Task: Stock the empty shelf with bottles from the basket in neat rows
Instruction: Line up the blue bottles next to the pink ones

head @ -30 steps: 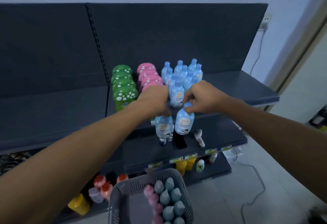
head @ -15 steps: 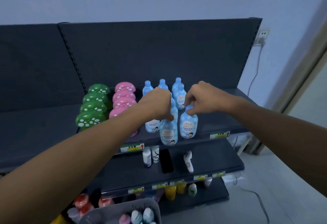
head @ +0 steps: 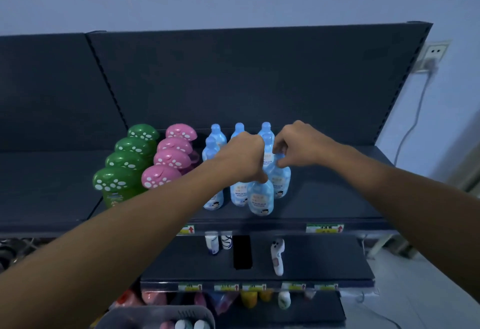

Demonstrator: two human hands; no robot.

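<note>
Left hand (head: 242, 157): fingers clamped round the neck of the front blue bottle (head: 260, 197), which stands upright near the front edge of the top shelf (head: 337, 198). Right hand (head: 298, 144): fingers pinched on the cap of the rear blue bottle (head: 281, 182), slightly deeper on the shelf. The basket (head: 155, 314) sits below the shelf.

Light-blue labelled bottles (head: 260, 198) stand upright in rows on the dark shelf (head: 332, 198), grey basket (head: 155, 314) below.
</note>
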